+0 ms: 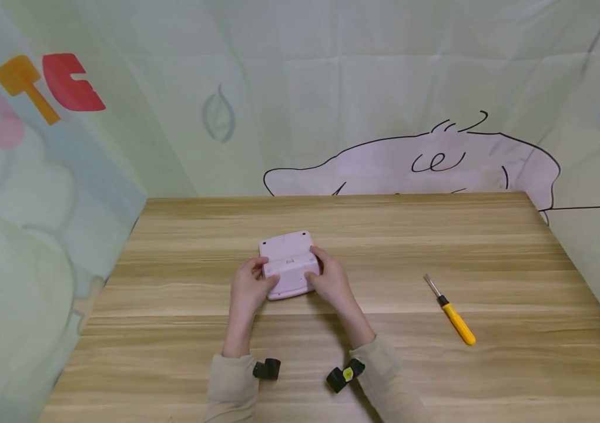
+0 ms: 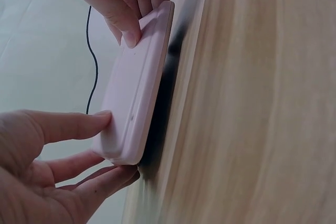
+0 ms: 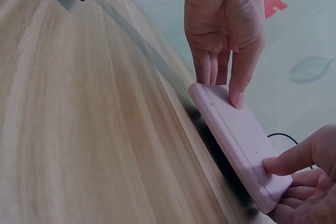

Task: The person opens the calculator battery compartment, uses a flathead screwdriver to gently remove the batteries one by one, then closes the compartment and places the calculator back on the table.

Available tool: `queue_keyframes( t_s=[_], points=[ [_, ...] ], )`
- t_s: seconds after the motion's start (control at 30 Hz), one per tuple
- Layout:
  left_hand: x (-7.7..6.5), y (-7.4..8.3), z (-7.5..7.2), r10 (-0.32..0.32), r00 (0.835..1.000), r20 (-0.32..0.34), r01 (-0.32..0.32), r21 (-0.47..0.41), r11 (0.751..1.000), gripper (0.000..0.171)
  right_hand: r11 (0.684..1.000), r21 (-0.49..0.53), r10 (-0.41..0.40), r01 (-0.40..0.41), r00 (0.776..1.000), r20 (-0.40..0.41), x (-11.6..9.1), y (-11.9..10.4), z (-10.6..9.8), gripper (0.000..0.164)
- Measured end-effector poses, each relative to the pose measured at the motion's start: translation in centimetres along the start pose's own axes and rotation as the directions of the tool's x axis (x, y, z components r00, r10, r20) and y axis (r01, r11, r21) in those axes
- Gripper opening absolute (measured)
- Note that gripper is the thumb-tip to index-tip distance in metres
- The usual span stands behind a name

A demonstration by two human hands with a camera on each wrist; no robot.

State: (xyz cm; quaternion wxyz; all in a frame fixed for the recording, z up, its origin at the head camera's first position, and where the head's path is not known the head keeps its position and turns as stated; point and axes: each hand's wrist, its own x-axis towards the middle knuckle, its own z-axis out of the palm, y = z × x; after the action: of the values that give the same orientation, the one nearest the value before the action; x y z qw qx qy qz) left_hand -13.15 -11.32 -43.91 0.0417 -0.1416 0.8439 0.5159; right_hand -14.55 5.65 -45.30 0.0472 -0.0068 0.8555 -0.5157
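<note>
A: Start with the head view. What's in hand?

B: A pale pink case (image 1: pixel 291 282), smooth and plastic-looking, with rounded corners and a raised block across its middle. It's near the centre of the worktop (image 1: pixel 188 252), whose wood-like grain runs left to right.

A: And the grips?

B: Left-hand grip (image 1: pixel 248 289) pinches the case's left side, right-hand grip (image 1: pixel 333 283) its right side.

A: Anything only this view gives?

B: The screwdriver (image 1: pixel 457 322) lying to the right: ridged-looking yellow handle, black collar, slim metal shaft pointing far and left. Also two dark round spots at the case's far corners, and a creased, printed backdrop (image 1: pixel 331 94) behind.

A: Left wrist view?

B: It shows the slab's thickness, a groove along the near edge, and the left fingers under the case, the thumb flat on its top. A dark band lies beneath; I can't tell whether the case touches the worktop.

A: Right wrist view?

B: Right fingers curled beneath, thumb on top, and small pits in the surface near that groove.
</note>
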Motion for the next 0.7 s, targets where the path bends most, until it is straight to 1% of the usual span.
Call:
queue_keyframes(
  t_s=[0.3, 0.5, 0.7],
  points=[
    [-0.05, 0.01, 0.08, 0.002, 1.0, -0.006, -0.002, 0.015, 1.0, 0.048, 1.0, -0.026, -0.002, 0.002, 1.0, 0.008, -0.02, 0.1, -0.05, 0.059],
    [-0.08, 0.11, 0.13, -0.001, 1.0, 0.0, 0.001, 0.004, 1.0, 0.049, 0.999, -0.019, 0.039, -0.039, 0.999, 0.019, 0.1, 0.11, 0.01, 0.059],
    [-0.13, 0.0, 0.14, -0.002, 1.0, 0.0, 0.002, 0.008, 1.0, 0.05, 0.999, -0.033, 0.027, -0.027, 1.0, 0.009, 0.08, 0.17, 0.06, 0.059]
  ],
)
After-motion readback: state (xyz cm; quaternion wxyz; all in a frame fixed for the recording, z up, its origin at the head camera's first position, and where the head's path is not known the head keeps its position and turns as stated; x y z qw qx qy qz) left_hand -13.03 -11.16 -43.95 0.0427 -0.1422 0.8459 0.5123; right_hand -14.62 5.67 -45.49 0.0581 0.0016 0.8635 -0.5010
